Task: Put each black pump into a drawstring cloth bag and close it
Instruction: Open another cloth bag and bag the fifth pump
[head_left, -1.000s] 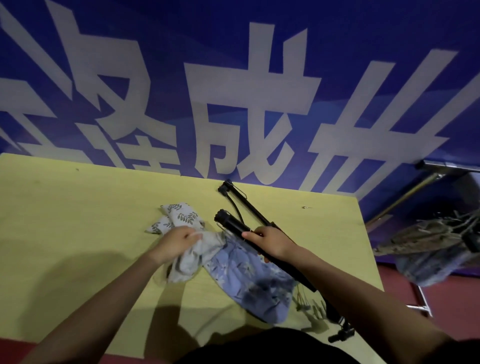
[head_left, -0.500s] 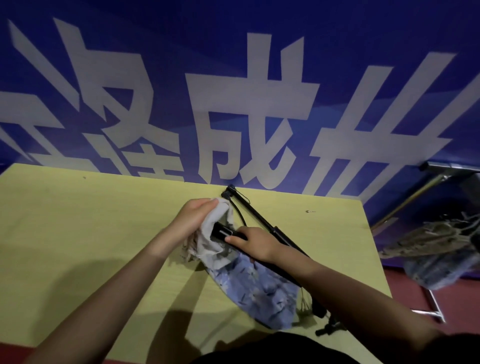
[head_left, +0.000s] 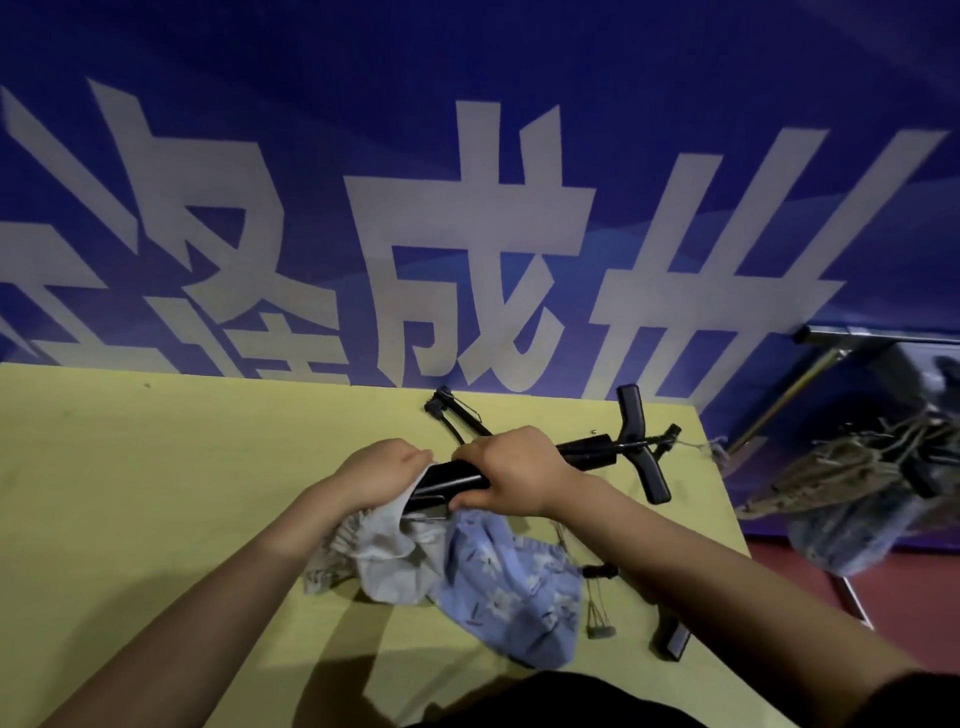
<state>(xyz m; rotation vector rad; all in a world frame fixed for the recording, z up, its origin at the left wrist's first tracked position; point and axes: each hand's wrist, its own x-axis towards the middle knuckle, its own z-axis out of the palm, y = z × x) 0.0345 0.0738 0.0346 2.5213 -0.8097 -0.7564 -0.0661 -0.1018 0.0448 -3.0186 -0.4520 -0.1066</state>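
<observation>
My right hand (head_left: 511, 473) grips the barrel of a black pump (head_left: 587, 451) that lies across the yellow table (head_left: 156, 493), its T-handle (head_left: 641, 447) pointing right. My left hand (head_left: 382, 470) pinches the mouth of a pale leaf-print drawstring bag (head_left: 384, 556) around the pump's left end. A blue flowered bag (head_left: 514, 582) lies crumpled just below, partly under the pale one. A second black pump (head_left: 457, 418) lies behind my hands, mostly hidden by them.
A blue banner (head_left: 467, 208) with large white characters hangs behind the table. To the right, off the table, a pile of filled cloth bags (head_left: 852, 499) sits by a metal frame (head_left: 878, 335). Cord tassels (head_left: 597, 618) and a black pump part (head_left: 675, 642) lie near the table's front right edge.
My right hand has swung the pump round to lie crosswise, handle to the right. My left hand has moved with the pale bag's mouth around the pump's end.
</observation>
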